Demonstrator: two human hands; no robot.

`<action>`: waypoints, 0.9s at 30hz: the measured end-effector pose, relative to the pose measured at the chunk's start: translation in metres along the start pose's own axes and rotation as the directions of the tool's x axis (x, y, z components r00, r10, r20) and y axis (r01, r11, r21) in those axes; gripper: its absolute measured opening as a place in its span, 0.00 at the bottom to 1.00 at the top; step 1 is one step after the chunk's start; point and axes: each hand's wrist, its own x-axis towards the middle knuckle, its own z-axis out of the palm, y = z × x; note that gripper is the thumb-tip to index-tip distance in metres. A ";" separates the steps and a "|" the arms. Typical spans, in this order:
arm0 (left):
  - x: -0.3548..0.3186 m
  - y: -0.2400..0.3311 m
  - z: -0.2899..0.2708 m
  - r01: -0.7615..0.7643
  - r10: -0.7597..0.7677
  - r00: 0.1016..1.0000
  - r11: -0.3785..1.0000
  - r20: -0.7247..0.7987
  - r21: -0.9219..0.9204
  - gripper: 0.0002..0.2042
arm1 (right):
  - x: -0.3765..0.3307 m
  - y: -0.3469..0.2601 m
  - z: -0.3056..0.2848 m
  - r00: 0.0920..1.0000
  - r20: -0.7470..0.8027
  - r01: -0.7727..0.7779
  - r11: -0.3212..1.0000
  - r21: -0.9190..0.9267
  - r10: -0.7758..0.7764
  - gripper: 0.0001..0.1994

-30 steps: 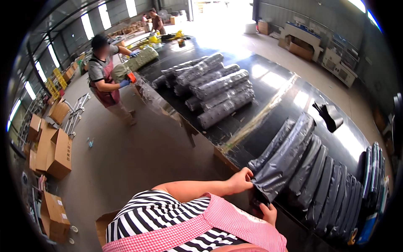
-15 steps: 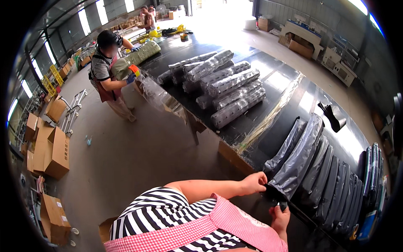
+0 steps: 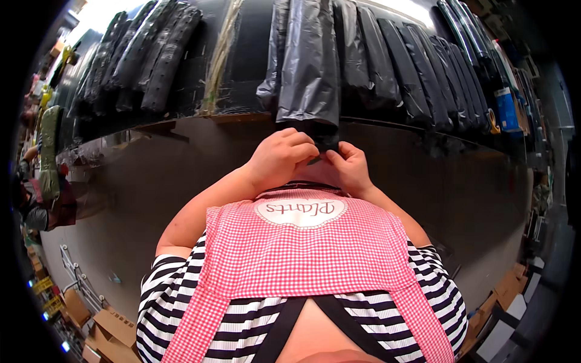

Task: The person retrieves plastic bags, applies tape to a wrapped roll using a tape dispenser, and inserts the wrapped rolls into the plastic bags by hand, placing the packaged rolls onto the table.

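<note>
A long roll in a shiny black plastic bag (image 3: 308, 66) lies on the dark table (image 3: 248, 78), its near end hanging past the edge towards me. At that loose end both hands meet, close together in front of my checked apron. My left hand (image 3: 283, 158) is closed, its fingertips pinching the left side of the bag's end. My right hand (image 3: 351, 166) grips the right side between thumb and bent fingers. The plastic between the fingertips is partly hidden. Slimmer black-bagged rolls (image 3: 378, 60) lie in a row just to the right, and one more (image 3: 273, 54) rests against the left side.
Clear-wrapped dark rolls (image 3: 163, 57) are heaped on the table's left part, beside a bundle of pale strips (image 3: 219, 57). A blue box (image 3: 507, 110) stands far right. At the left edge, a person (image 3: 51, 199) is by a green roll (image 3: 49, 154); cardboard boxes (image 3: 112, 330) sit lower left.
My view has turned to face the table squarely and look further down. My hands have come closer together at the bag's end, which both still hold.
</note>
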 end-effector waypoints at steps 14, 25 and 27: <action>0.032 -0.009 0.051 0.223 -0.218 0.974 0.972 0.056 -0.081 0.05 | 0.019 -0.007 -0.037 0.743 0.391 0.641 0.407 -0.651 -0.544 0.02; -0.219 -0.055 -0.038 0.700 -0.957 0.161 0.282 0.240 0.656 0.23 | 0.030 -0.003 -0.069 0.918 0.124 0.393 0.816 -0.424 -0.377 0.08; -0.204 -0.068 -0.035 0.639 -0.791 0.600 0.565 0.121 0.522 0.27 | 0.054 -0.012 -0.075 0.695 0.218 0.624 0.425 -0.655 -0.685 0.12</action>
